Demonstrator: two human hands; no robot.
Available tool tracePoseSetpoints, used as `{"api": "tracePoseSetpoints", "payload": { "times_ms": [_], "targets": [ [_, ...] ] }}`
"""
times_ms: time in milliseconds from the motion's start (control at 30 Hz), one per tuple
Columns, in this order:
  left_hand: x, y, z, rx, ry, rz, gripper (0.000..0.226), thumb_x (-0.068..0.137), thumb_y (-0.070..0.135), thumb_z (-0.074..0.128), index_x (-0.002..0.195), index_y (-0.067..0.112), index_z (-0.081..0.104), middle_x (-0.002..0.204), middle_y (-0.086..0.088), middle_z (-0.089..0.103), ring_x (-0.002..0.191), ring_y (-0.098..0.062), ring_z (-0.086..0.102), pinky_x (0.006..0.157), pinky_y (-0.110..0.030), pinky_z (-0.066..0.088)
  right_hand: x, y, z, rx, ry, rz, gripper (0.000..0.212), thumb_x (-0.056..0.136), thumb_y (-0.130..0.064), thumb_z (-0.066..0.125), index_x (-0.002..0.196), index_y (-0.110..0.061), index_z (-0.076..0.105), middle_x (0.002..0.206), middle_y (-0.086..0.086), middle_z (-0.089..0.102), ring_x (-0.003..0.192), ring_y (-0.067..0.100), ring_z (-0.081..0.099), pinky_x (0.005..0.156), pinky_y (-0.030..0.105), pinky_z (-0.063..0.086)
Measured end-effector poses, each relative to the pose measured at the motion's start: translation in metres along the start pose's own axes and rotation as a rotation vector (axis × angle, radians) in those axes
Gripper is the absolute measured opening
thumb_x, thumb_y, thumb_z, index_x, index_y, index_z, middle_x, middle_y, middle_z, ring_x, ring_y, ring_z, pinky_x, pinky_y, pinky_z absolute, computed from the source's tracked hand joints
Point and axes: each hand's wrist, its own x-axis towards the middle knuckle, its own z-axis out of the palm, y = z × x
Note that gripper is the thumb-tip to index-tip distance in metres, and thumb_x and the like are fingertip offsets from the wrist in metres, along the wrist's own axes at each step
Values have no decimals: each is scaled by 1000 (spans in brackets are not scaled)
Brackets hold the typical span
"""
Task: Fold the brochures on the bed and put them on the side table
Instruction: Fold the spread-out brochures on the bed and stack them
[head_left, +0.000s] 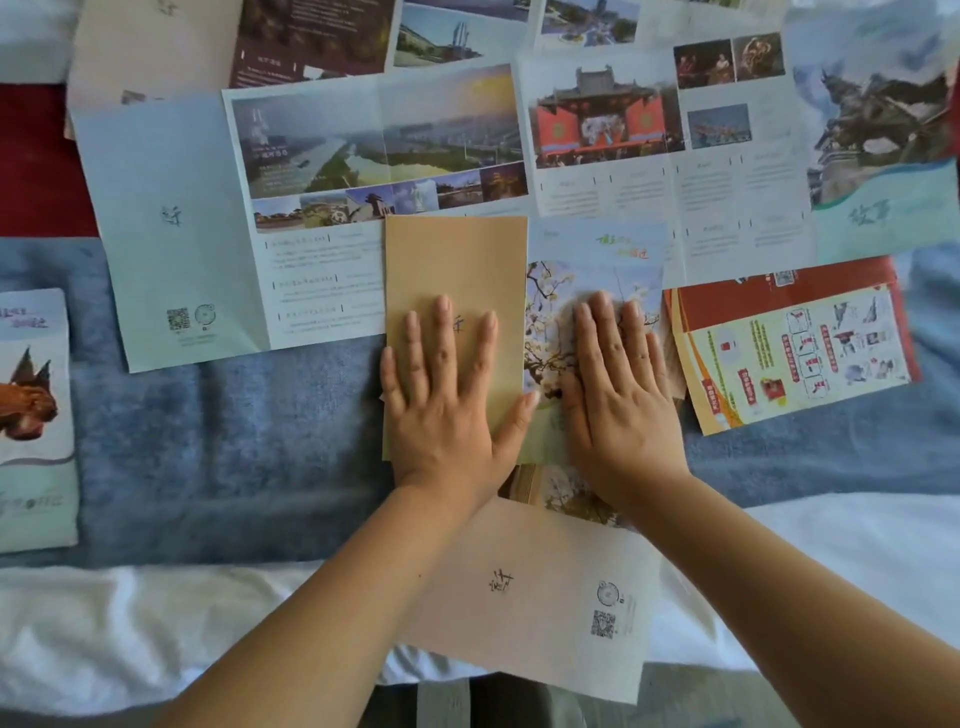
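A partly folded brochure lies in the middle of the bed: its tan panel (457, 260) is folded over to the left, and a blossom-photo panel (550, 306) shows to the right. My left hand (447, 395) lies flat with spread fingers on the tan panel. My right hand (618, 384) presses flat on the blossom panel beside it. Neither hand grips anything. The side table is out of view.
Several unfolded brochures cover the bed: a pale blue one (176, 228) at left, a temple-photo one (675, 156) behind, a red-orange one (795, 348) at right, a pale pink one (545, 597) under my forearms. A folded brochure (31, 415) lies far left on the blue blanket (234, 441).
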Motion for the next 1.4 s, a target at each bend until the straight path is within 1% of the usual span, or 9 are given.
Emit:
{"api": "tracePoseSetpoints", "payload": {
  "times_ms": [167,300,600,800,967,1067,1200,1300,1400],
  "targets": [
    [2,0,3,22,6,13,87,95,79,17,164,29,-1,170,-15,-10,157,-39,-9,125,-60,3,-1,-1,3,-18,13,4,62,109,-40,21,165,-13,11,172,0,1,159,25,-2,129,45,4],
    [3,-2,4,3,22,23,93,91,84,15,165,29,3,171,-16,-6,157,-39,-7,126,-58,4,1,-5,4,-26,-1,32,64,109,-46,11,164,-14,11,172,0,2,159,25,-2,129,45,3],
    [3,-6,-5,-71,-21,46,87,92,81,23,162,39,-7,169,-11,-21,156,-38,-16,125,-59,0,3,-19,-1,-89,-91,113,61,107,-45,11,163,-28,-7,171,-6,-14,158,22,-15,129,47,0],
    [-1,-26,-14,-226,-33,26,79,98,69,27,162,38,-7,168,-6,-25,155,-31,-23,126,-55,-3,9,-54,-7,-8,-182,73,61,104,-53,4,161,-38,-10,168,-17,-20,153,21,-30,127,43,-12],
    [-11,-52,-23,-446,-20,49,77,101,64,32,161,41,-11,168,-2,-28,154,-22,-28,127,-48,-7,18,-80,-7,101,-214,-19,61,105,-48,2,163,-30,-8,170,-13,-12,156,14,-22,129,45,0],
    [-15,-66,-35,-708,-20,35,74,104,57,35,162,41,-8,171,0,-15,156,-15,-20,128,-45,-6,25,-108,-14,329,-233,-64,55,108,-45,6,161,-37,-5,171,-14,-2,157,3,-7,130,40,7],
    [-24,-92,-60,-1007,-4,-8,67,106,51,33,162,40,-1,169,19,9,157,-4,5,128,-51,11,35,-151,-17,591,-220,-85,56,110,-44,11,165,-31,12,171,-11,14,158,7,6,129,48,15],
    [-36,-118,-86,-973,-32,-2,60,106,56,23,159,49,-3,163,31,12,150,9,11,128,-51,4,40,-187,-13,721,-212,-97,56,110,-46,16,164,-31,20,169,-12,23,157,10,16,127,51,21],
    [-48,-147,-104,-966,53,2,60,108,46,33,158,49,-1,161,28,24,145,13,18,127,-49,17,41,-216,-6,651,-278,-135,56,108,-50,21,162,-35,24,168,-13,23,157,8,13,128,50,18]
  ]
}}
